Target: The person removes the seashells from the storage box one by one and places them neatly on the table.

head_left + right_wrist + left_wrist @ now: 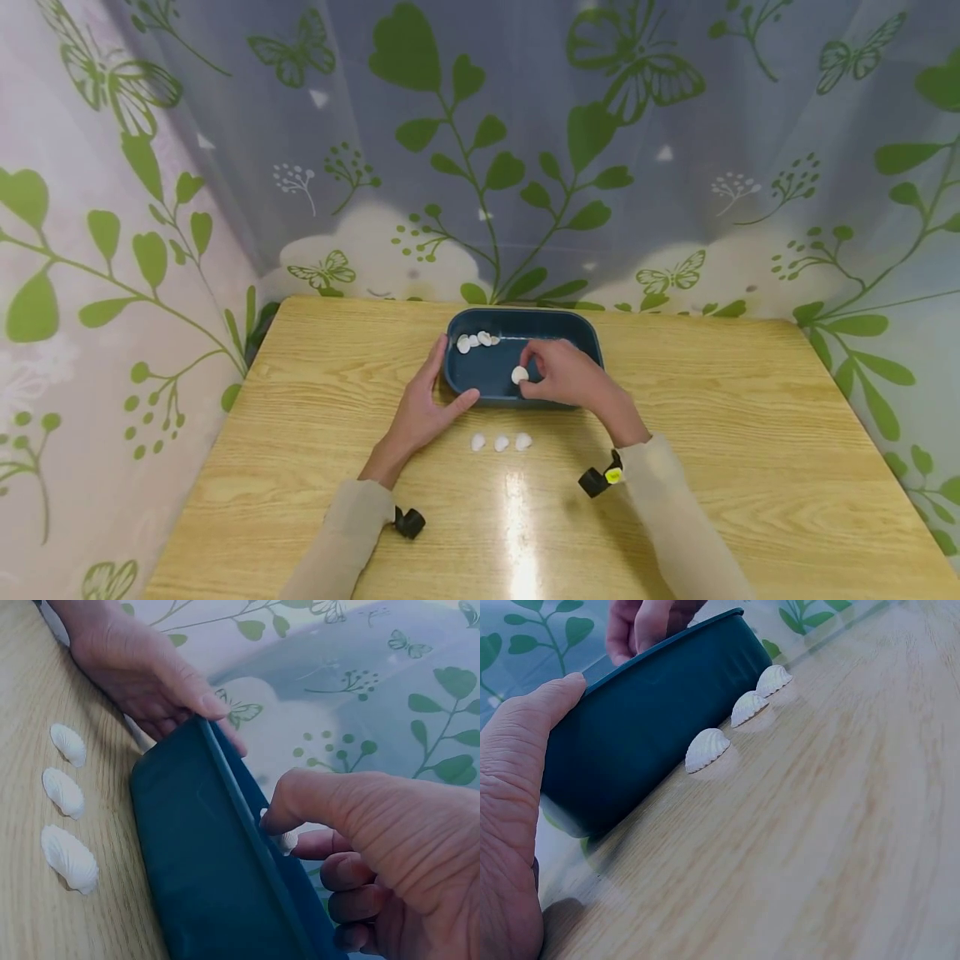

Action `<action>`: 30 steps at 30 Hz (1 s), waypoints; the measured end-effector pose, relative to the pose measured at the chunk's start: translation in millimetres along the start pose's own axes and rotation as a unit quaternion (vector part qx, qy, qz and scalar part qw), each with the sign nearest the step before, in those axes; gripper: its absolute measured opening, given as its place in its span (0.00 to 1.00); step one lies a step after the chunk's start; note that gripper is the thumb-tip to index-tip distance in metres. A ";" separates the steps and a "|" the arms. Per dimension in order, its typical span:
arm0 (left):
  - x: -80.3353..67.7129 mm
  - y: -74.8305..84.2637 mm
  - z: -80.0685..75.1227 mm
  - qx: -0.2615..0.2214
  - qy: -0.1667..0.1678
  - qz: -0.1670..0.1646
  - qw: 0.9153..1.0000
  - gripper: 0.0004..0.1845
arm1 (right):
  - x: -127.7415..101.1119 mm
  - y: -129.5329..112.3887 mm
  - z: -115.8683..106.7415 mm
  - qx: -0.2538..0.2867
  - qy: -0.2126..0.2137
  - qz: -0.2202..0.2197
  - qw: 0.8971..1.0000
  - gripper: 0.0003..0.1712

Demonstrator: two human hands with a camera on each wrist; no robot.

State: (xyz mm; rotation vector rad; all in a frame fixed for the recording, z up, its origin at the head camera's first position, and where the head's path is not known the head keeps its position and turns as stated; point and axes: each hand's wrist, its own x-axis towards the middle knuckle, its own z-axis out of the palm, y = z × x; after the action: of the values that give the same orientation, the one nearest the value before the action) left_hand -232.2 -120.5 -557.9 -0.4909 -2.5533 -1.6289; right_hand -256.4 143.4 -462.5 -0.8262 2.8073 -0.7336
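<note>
We begin with the small white ridged seashell [520, 375] pinched between the thumb and forefinger of the right hand [566, 372], whose remaining fingers are curled in; we see no second shell in that grip. The shell is within the walls of the dark blue, round-cornered rectangular tray [491, 367], towards its near side; whether it touches the floor we cannot tell.

The left hand [422, 417] is spread wide around the tray's near left corner, its thumb at the near rim and its fingers along the left end, pinching no shell and seemingly steadying the tray. A cluster of small whitish shells [473, 341] sits inside, by the far left corner.

Just outside the near wall, a row of three white fan-ribbed shells [501, 442] lies spaced apart on the pale wood-grain table [337, 375]. Beyond hangs a blue-grey cloth printed with green leaves and butterflies [337, 167].

We judge the step in hand to be handling one shell between tray and table, though its direction is unsettled. If it is bound for the row, the next move calls for a light, sure pinch and a lift clear of the near rim; if for the tray, merely a gentle release.
</note>
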 end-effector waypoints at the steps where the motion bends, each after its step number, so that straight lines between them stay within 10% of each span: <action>1: 0.1 0.3 -0.3 0.002 0.000 -0.001 1.000 0.53 | -2.6 -0.5 -0.8 0.000 0.004 -0.003 1.000 0.13; 30: -0.5 0.8 -0.1 0.006 -0.003 0.009 1.000 0.53 | -62.5 -16.1 4.2 0.007 0.031 0.004 0.999 0.12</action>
State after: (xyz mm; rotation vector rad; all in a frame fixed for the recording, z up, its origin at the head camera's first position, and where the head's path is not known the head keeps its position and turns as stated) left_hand -231.4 -120.4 -557.2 -0.5154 -2.5534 -1.6080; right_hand -195.0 163.6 -459.5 -0.8026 2.8544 -0.7908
